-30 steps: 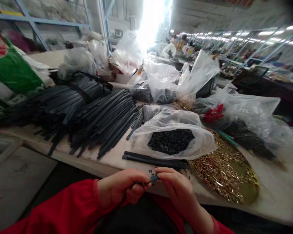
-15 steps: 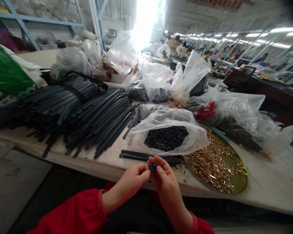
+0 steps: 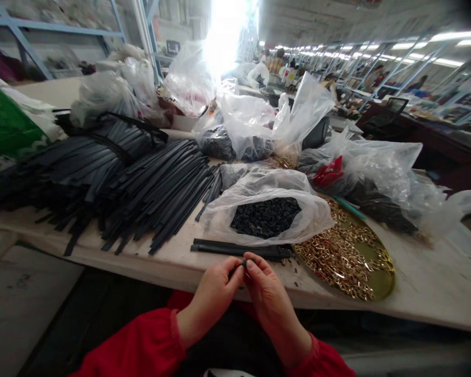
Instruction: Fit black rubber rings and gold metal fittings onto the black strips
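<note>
At the table's front edge, my left hand (image 3: 214, 288) and my right hand (image 3: 270, 293) meet fingertip to fingertip. Both pinch a small black piece (image 3: 243, 263); the fingers cover most of it, so its exact shape is hidden. Just beyond them a few flat black strips (image 3: 220, 248) lie crosswise on the table. Behind these strips an open clear plastic bag (image 3: 215, 217) holds many small black loops (image 3: 265, 217). To the right, gold-coloured metal fittings (image 3: 329, 256) are heaped on a round gold tray (image 3: 388, 280).
Long black strips (image 3: 160, 193) in a large pile cover the left of the table (image 3: 435, 283), some sticking out over the front. Filled plastic bags (image 3: 251, 123) crowd the back, and another bag (image 3: 384, 162) lies at the right. A green bag (image 3: 11, 125) stands far left.
My fingers have shifted around the small black piece and closed over it, so less of it shows. My left hand has turned slightly, and the camera view has shifted a little.
</note>
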`<state>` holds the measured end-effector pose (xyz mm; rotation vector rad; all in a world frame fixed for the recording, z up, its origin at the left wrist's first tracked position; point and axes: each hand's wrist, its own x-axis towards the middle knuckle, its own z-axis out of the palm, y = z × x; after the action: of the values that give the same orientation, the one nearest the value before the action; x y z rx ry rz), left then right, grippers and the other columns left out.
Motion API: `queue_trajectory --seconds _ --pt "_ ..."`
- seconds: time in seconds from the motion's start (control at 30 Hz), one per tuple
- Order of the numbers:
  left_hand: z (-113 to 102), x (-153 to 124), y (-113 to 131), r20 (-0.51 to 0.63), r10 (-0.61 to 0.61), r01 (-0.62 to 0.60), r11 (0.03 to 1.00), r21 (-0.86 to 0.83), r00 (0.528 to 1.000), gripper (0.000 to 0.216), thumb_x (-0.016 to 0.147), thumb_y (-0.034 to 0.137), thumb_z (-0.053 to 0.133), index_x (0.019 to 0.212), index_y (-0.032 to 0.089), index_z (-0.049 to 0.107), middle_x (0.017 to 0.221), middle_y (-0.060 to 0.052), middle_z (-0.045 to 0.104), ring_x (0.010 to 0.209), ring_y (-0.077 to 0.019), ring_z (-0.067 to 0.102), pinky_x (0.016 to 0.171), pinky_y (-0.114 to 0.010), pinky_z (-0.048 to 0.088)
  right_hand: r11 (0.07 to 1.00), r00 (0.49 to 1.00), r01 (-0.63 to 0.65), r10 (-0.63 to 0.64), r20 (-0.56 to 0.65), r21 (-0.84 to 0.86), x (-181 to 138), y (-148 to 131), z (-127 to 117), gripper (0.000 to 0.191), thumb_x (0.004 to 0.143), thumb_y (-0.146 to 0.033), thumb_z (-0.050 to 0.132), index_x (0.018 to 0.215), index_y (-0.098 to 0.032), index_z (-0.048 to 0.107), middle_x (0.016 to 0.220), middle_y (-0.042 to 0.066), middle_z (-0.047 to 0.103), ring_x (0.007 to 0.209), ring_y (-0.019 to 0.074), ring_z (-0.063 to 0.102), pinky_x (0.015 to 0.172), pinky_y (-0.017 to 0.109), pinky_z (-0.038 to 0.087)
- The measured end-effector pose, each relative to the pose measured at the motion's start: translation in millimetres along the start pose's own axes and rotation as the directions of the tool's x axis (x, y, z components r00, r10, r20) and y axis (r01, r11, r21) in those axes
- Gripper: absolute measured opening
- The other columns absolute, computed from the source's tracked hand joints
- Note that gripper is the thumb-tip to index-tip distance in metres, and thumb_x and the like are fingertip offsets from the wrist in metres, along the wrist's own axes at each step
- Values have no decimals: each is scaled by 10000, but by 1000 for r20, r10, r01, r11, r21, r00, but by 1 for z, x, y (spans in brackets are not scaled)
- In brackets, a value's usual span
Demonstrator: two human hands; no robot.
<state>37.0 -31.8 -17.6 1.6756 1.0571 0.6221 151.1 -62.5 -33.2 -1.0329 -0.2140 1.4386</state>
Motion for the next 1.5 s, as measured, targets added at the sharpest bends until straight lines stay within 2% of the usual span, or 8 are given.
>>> queue_trajectory --seconds 0.23,0.53,0.8,0.93,1.17,1.27,1.4,1.5 --pt "-5 0 -2 89 50 -42 995 -93 995 303 820 145 426 1120 179 456 1074 -61 591 962 -161 550 848 -269 411 998 999 37 -38 -31 -42 8 7 -6 226 632 -336 731 795 -194 665 673 -37 633 584 81 512 569 194 393" --pt "-19 12 1 128 -171 186 976 -110 977 247 803 218 457 1040 168 410 664 44 575 609 -121 552 572 -227 421 973 994 106 -107 7 -207 5 6 -11 318 753 -492 567 794 -191 662 774 12 648 740 150 542 715 266 402" --pt "-29 12 10 101 -156 143 982 127 983 143 773 301 527 844 180 499 691 28 588 637 -137 548 575 -231 390 969 927 -212 241 288 -128 0 -7 -9 258 701 -311 688 893 -176 582 760 -5 614 701 119 557 666 223 411" --pt "-28 10 13 120 -165 140 971 195 979 138 765 303 526 788 170 555 755 -8 630 683 -161 566 597 -245 395 965 908 -244 261 328 -91 -4 -8 -14 243 658 -250 729 778 -176 530 695 -43 568 606 80 515 603 186 385" --pt "-25 -3 21 195 -148 150 989 4 970 166 774 285 536 846 151 600 814 -23 644 745 -158 568 665 -244 417 980 943 -112 156 293 -162 -11 -12 -19 256 693 -328 686 693 -179 477 677 -43 531 590 87 479 562 194 360" --pt "-23 -9 25 243 -174 220 959 -177 954 190 773 298 541 867 137 579 805 -19 630 694 -131 544 616 -221 414 940 983 77 -17 181 -331 -10 -14 -20 264 733 -364 633 654 -186 454 604 -47 515 556 93 468 554 211 369" --pt "-20 -13 21 340 -217 327 893 -310 915 246 762 326 566 920 138 570 783 -2 609 617 -90 501 546 -192 382 795 952 305 -260 159 -525 -11 -16 -25 222 718 -300 643 853 -217 488 578 -82 469 494 85 417 473 196 325" --pt "-19 -14 14 388 -250 396 844 -363 887 290 742 347 599 937 133 574 814 -21 619 661 -101 531 580 -202 399 734 948 290 -131 291 -614 -16 -20 -30 168 749 -307 605 852 -211 514 566 -74 462 486 82 392 451 197 291"
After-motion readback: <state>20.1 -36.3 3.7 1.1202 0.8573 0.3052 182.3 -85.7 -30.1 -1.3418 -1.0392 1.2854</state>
